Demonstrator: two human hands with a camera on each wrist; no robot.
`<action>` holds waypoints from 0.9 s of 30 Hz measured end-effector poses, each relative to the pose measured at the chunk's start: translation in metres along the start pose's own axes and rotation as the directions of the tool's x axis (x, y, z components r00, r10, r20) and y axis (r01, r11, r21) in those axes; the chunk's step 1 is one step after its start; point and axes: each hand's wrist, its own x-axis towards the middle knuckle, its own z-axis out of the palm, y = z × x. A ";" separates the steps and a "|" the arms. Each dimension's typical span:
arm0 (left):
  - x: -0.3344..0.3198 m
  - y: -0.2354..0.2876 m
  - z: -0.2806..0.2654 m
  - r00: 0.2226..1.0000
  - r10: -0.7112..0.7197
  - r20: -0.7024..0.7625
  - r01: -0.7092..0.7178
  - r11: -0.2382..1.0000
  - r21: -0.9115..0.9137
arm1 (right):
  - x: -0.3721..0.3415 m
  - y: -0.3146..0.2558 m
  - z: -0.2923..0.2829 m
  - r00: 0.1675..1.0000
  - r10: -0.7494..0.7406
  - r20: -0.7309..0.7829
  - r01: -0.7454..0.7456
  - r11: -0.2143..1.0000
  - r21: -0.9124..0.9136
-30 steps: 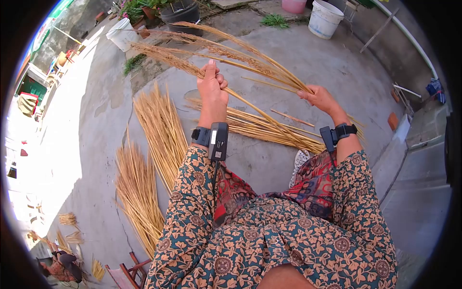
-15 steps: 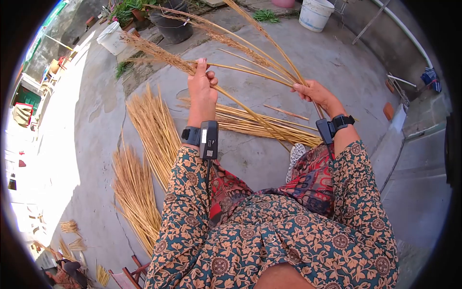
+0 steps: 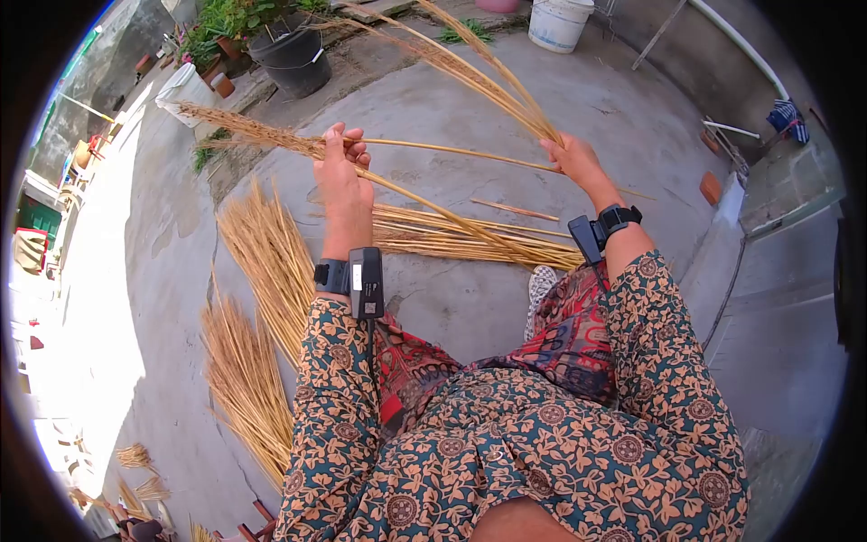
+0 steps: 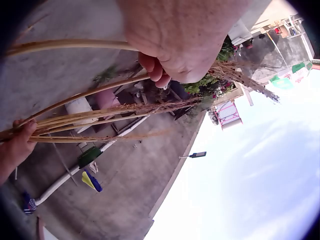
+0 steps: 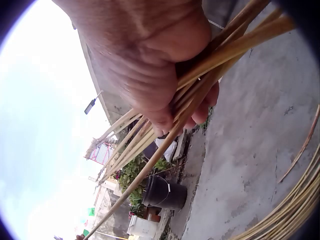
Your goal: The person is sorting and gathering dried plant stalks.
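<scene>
My left hand grips a few dry stalks near their brown feathery heads, which point to the upper left. From it one stalk runs across to the right hand, and another slants down toward the bundle on the ground. My right hand holds several stalks whose heads fan up and left. In the right wrist view, the fingers curl round the thick ends of these stalks. The left wrist view shows the left hand pinching a stalk at its fingertips.
A bundle of stalks lies on the concrete in front of the feet. Two more bundles lie at the left. Beyond are a black pot, a white bucket and plants. A brick lies at the right.
The stalks between the hands have separated: the right hand's group now points up, apart from the left's. Both hands have shifted left in view, and fewer stalks cross between them.
</scene>
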 end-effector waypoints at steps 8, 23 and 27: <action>0.002 0.027 -0.023 0.959 0.127 -0.252 -0.186 0.957 -0.224 | -0.002 0.020 -0.028 0.787 -0.018 -0.617 -0.235 0.916 -0.326; 0.011 0.047 -0.076 0.961 0.184 -0.205 -0.234 0.939 -0.252 | -0.005 -0.002 -0.021 0.994 -0.089 -0.067 0.103 0.964 0.246; -0.002 0.030 -0.010 0.985 0.138 -0.108 -0.162 0.950 -0.267 | -0.031 -0.078 -0.009 0.953 -0.198 0.230 0.090 0.908 0.408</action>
